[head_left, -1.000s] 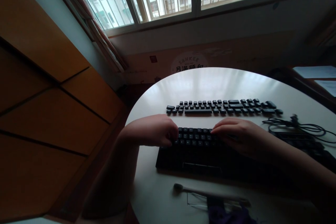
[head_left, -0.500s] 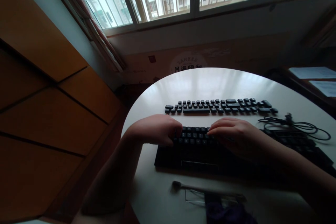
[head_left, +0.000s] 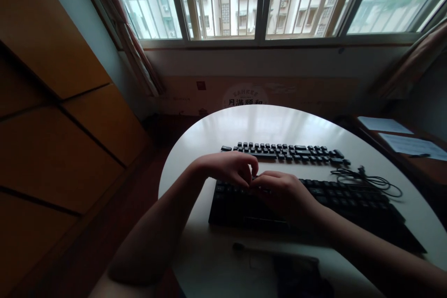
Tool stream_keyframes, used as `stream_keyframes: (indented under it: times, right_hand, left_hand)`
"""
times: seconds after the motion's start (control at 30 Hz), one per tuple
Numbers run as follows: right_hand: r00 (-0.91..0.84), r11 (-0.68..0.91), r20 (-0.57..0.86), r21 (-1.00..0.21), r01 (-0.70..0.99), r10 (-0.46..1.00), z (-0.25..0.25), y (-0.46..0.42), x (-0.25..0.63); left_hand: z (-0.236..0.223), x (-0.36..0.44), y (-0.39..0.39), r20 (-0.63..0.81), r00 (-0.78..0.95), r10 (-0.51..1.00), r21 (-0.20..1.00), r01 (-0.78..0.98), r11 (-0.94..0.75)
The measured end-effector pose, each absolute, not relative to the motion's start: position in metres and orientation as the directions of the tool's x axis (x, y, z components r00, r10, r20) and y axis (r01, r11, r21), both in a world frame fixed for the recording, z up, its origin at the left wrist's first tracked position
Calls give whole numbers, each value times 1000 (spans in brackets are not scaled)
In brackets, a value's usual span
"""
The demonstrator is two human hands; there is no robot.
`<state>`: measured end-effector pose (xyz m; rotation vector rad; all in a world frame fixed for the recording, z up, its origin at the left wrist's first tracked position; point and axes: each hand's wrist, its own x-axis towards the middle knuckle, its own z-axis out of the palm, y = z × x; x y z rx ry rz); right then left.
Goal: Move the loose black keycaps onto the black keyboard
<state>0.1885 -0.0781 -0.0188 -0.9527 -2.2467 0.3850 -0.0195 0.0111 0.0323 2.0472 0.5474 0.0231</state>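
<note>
A black keyboard (head_left: 240, 209) lies on the round white table, its lower left part looking bare of keycaps. Over its upper left keys my left hand (head_left: 228, 167) is bent at the wrist, with thumb and forefinger closed in a pinch. My right hand (head_left: 281, 191) reaches in from the right, fingers together, its fingertips meeting those of the left. A small dark bit shows between the fingertips, too small to name. Behind the keyboard, loose black keycaps (head_left: 302, 152) stand in rows on the tabletop.
A coiled black cable (head_left: 370, 180) lies behind the keyboard's right end. In front are a thin brush (head_left: 240, 247) and a dark cloth-like item (head_left: 300, 272), both dim. The white table (head_left: 258, 121) has a curved far edge. Papers (head_left: 412, 144) rest on a surface at right.
My right hand has moved left along the keyboard and now meets my left hand, which has shifted slightly right. The camera view has tilted up and turned.
</note>
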Motion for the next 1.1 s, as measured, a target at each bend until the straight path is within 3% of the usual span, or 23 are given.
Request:
stream_keyframes:
  times: [0.23,0.57,0.67,0.77,0.9,1.1]
  right_hand:
    - [-501,643,419,-613,459,757,-16,-63,180]
    - [-443,599,408,-624,503,798,-13,-44,161]
    - [-488,620,394,-595,511,779,-14,-44,155]
    - [-522,650,403,-585,485,752,-22,-49,149]
    - [-567,709,437,-530,465,698,-35,-59,144]
    - [-639,813,504,-399,423,580,-39,-67,141]
  left_hand:
    - [28,-28,20,-177,881,439,874,346,-341]
    - [19,-51,41,-129,843,522,956,246,-161]
    - [14,-64,55,35,669,742,951,207,-231]
    - [-4,-74,77,217,227,949,908,310,-282]
    - [-34,-80,104,273,29,962,872,415,-260]
    - [-53,-82,115,293,-65,954,814,541,-213]
